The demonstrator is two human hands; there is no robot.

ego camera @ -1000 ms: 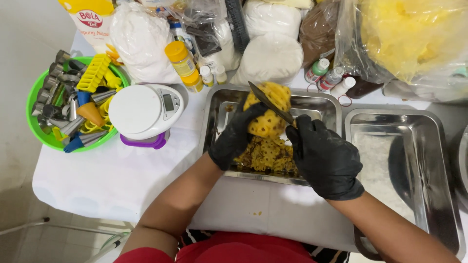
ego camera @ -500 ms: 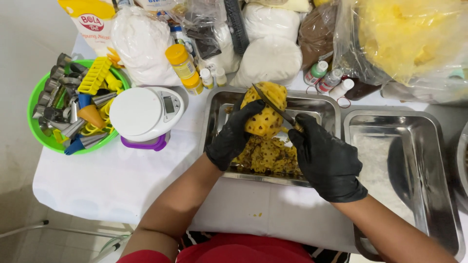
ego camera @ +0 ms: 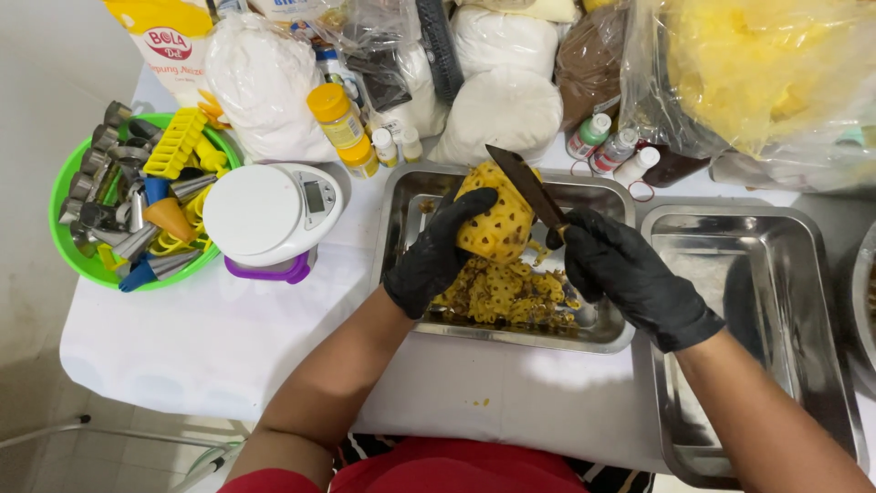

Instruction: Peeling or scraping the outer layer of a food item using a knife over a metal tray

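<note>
Two black-gloved hands over steel tray at table's far edge: left hand clamps pineapple; right hand grips knife.

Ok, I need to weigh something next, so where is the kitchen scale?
The white kitchen scale sits on the white tablecloth left of the steel tray holding the pineapple, beside the green bowl of metal moulds.

soft, even light is falling from above, leaving the white tablecloth bright and nearly washing out. glare is glinting off the steel trays and the plastic bag, while shadows are staying faint. the edges are bending slightly outward, and focus is holding sharp throughout.
</note>
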